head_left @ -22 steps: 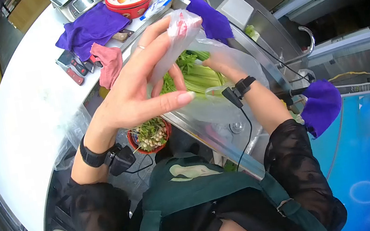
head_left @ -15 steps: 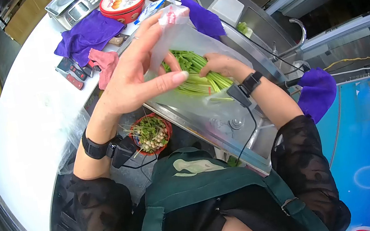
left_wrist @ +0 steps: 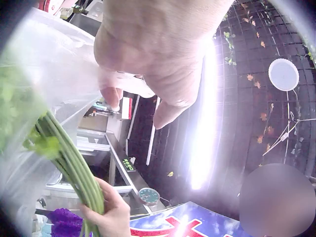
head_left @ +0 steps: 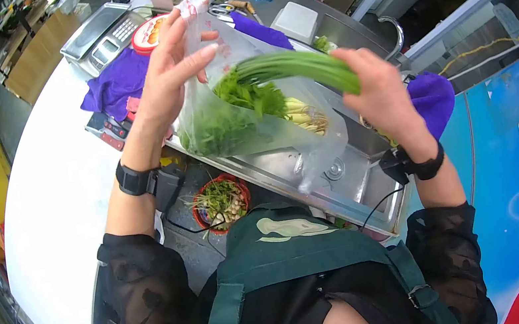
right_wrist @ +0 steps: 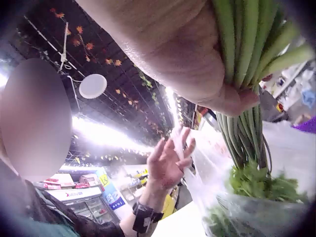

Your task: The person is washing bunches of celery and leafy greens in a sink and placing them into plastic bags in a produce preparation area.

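Note:
My left hand holds up the rim of a translucent plastic bag, its thumb apart from the other fingers. Leafy greens fill the bag, and pale root ends show at its right side. In my right hand is a bundle of long, slim green stalks, arching from the grip to the bag's opening. Seen in the right wrist view, the fingers curl round the stalks, which run down to leafy tops in the bag.
Under the bag lies a steel sink with a drain. A red basket of small white roots stands low beside it. On the white counter are a scale, purple cloths, knives and a round tin.
The right hand has come out of the bag's mouth toward the right, drawing the green stalks up with it. The left hand and bag rim have shifted up and left in view.

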Tool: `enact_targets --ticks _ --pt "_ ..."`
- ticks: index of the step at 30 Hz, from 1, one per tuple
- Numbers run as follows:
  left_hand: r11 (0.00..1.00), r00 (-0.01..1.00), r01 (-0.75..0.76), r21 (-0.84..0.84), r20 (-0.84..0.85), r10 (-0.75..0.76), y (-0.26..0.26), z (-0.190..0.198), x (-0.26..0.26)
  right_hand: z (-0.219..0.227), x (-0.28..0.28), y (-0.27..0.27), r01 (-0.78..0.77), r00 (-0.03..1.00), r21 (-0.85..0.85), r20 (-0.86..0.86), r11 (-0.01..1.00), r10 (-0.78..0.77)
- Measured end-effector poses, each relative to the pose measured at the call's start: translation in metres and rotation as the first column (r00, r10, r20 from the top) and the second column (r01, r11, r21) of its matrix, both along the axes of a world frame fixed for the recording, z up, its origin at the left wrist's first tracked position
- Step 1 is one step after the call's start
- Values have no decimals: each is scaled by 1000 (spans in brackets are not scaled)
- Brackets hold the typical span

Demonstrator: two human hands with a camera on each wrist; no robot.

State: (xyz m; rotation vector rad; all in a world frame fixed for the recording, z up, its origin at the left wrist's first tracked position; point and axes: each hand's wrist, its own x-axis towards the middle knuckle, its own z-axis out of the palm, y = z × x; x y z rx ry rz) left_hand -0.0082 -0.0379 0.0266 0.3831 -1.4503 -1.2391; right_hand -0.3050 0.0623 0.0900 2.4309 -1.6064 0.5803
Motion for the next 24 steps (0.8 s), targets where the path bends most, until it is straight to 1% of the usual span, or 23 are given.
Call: enact_targets --ticks 1,3,4,5,7,8,9,10,11,13,14,16,17,19,20,21,22,23,24 --pt "1000 1000 6 -3 3 -6 -5 4 1 10 0 6 8 1000 -41 9 999 -8" --pt "997 998 51 55 -33 -49 -21 14 -1 44 -3 22 87 994 -232 80 969 -70" --pt "997 998 61 42 -25 -60 -20 16 -4 47 -4 26 100 995 -244 55 965 -89" --pt "996 996 87 21 -20 -87 -25 22 -10 58 -11 32 128 989 -288 111 949 -100" --pt "1000 997 1 27 80 -3 -33 27 -13 66 -19 40 180 983 -299 74 937 -165" --pt "997 997 19 74 75 -25 -45 19 -15 72 -29 49 238 969 -336 148 911 -198" --pt "997 997 20 71 76 -26 -48 12 -15 77 -35 55 285 951 -358 221 889 -215" --pt "993 995 45 113 88 -55 -51 7 -16 81 -36 55 298 952 -389 182 872 -244" --pt "985 990 79 154 100 -95 -54 1 -19 84 -41 59 308 949 -391 186 867 -254" --pt "982 991 65 177 101 -84 -56 -11 -17 95 -56 61 370 924 -519 289 770 -249" --pt "979 990 72 192 103 -93 -57 -11 -16 98 -60 64 395 914 -513 303 762 -270" --pt "981 995 51 187 74 -66 -55 -11 -18 110 -67 58 504 861 -502 233 702 -452" --pt "981 993 68 184 81 -84 -59 -10 -19 113 -73 61 521 851 -501 241 691 -467" --pt "969 996 66 236 50 -80 -67 -9 -11 123 -88 64 517 856 -607 372 603 -360" --pt "979 999 33 202 34 -41 -75 -6 -8 135 -105 77 544 834 -593 464 594 -300" --pt "973 998 13 229 50 -25 -85 -6 0 138 -116 83 549 831 -591 466 592 -305" --pt "979 1000 -12 203 24 7 -94 -6 8 139 -124 90 590 802 -598 509 543 -312" --pt "986 1000 -13 169 -4 14 -107 1 8 138 -128 102 642 765 -606 554 471 -330" --pt "985 996 -72 156 -39 79 -122 11 21 135 -129 113 653 758 -614 527 444 -385"
